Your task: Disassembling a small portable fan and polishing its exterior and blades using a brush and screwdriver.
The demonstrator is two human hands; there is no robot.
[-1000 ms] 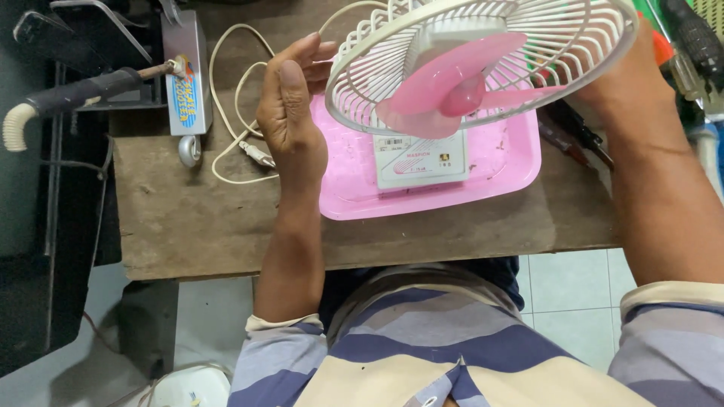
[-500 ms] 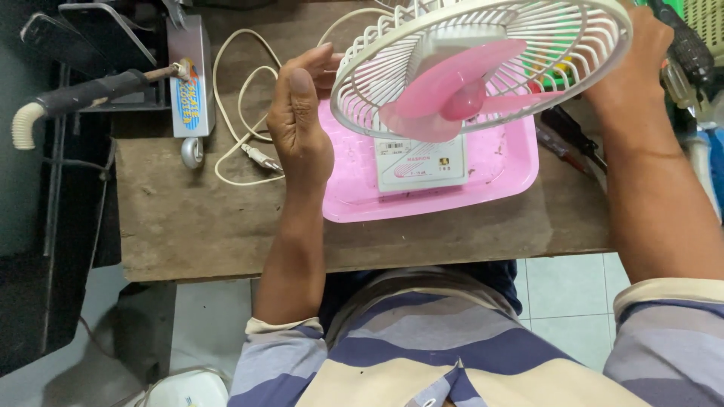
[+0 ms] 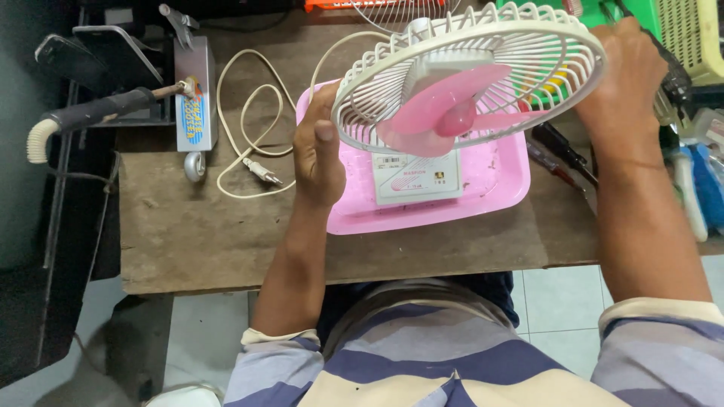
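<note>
At the bench, both my hands on a small desk fan: nearest the camera, my striped shirt (image 3: 445,362) and forearms, then the wooden table (image 3: 196,241) edge; my left hand (image 3: 317,154) stands flat against the near-left rim of the white fan guard (image 3: 467,75), fingers straight up and together, palm pressed to the plastic rather than curled round it; my right hand (image 3: 622,83) is on the far-right rim, fingers wrapped over the edge, tho how far they hook behind I cannot tell; the guard is tilted, face turned toward me, w/ the pink blades (image 3: 452,113) showing thru the ribs; under it the fan's white base (image 3: 418,177) sits in a pink tray (image 3: 498,196), which lies on the table.

Left of the tray, a cream power cord (image 3: 241,113) lies looped, its plug (image 3: 264,172) free and apart from any socket; further left a soldering iron (image 3: 98,113) on its stand and a small grey box (image 3: 194,102); right of the tray, screwdrivers (image 3: 562,154); at the back, green and yellow baskets (image 3: 679,30).

To handle this well, in my judgement: keep pressure even on opposite sides of the rim so the thin ribs don't flex; keep fingertips out of the slots near the blades; hold the head low over the tray so any loose screw drops in there; mind the cord doesn't snag.
</note>
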